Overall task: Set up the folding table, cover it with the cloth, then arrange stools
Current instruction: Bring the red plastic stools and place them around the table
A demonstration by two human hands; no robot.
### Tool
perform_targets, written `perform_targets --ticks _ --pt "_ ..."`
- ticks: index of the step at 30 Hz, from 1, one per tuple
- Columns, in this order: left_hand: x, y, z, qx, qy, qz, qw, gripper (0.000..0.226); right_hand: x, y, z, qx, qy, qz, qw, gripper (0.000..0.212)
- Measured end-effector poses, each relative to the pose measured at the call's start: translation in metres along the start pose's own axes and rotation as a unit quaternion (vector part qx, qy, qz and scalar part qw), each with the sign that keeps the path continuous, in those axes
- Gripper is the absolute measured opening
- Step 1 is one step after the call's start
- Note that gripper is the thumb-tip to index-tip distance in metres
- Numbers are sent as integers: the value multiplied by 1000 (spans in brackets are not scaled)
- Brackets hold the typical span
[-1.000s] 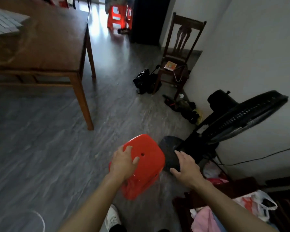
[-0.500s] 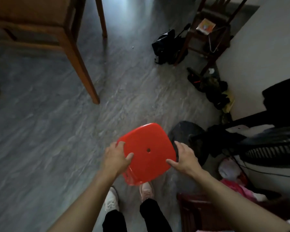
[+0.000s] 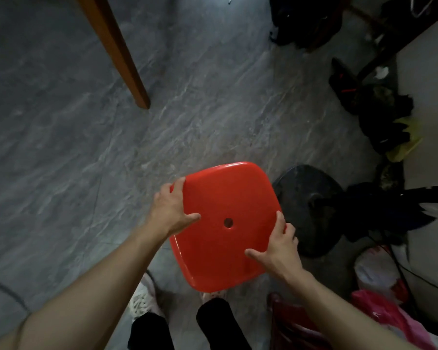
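head view looks straight down on a red plastic stool (image 3: 225, 223), so only its square seat with a small round hole in the middle shows; the legs are hidden under the seat. whether it stands on the grey floor (image 3: 61, 147) or is lifted cannot be told. the left hand (image 3: 171, 210) grips the seat's left edge, thumb lying on top and fingers curled over the rim out of sight. the right hand (image 3: 280, 245) holds the near right edge, thumb spread flat on the seat and fingers wrapped round the side. below the seat two pale shoes (image 3: 143, 301) and dark trouser legs are partly covered. far left, a wooden table leg (image 3: 119, 51) is cut off by the top edge. just right of the stool sits a round black fan base (image 3: 309, 198), its pole running off right. dark bags and clutter along the right wall are too dim to name; pink and red plastic bags (image 3: 379, 309) lie near right.
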State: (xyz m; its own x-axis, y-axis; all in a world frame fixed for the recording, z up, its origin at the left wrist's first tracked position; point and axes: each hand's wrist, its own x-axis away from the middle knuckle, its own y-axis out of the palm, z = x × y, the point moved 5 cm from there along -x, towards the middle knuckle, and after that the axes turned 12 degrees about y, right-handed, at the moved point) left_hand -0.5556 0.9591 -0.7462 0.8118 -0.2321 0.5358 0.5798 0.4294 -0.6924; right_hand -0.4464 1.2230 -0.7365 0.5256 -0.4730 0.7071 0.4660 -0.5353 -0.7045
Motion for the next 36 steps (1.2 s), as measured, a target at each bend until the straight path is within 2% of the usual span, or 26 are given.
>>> perform_targets --ticks 5,9,13,18,26,32,36 --pt "-7 7 -1 -4 -3 33 999 112 -3 2 5 -108 8 16 994 134" --pt "-4 -2 -10 14 -6 75 997 109 5 -4 -8 -116 3 34 993 130" --pt "22 -29 -56 54 -26 134 989 106 25 0 -49 -83 -51 42 994 126" --pt "94 -83 -126 83 -78 200 973 105 78 6 -128 -54 -137 24 989 125" --pt "267 -205 -226 130 -192 315 920 99 242 15 -288 47 -268 6 962 127" --pt "429 -284 -291 188 -262 396 860 98 414 26 -401 140 -380 22 914 126" --pt "533 -324 -317 197 -323 452 808 94 522 40 -468 192 -460 35 866 127"
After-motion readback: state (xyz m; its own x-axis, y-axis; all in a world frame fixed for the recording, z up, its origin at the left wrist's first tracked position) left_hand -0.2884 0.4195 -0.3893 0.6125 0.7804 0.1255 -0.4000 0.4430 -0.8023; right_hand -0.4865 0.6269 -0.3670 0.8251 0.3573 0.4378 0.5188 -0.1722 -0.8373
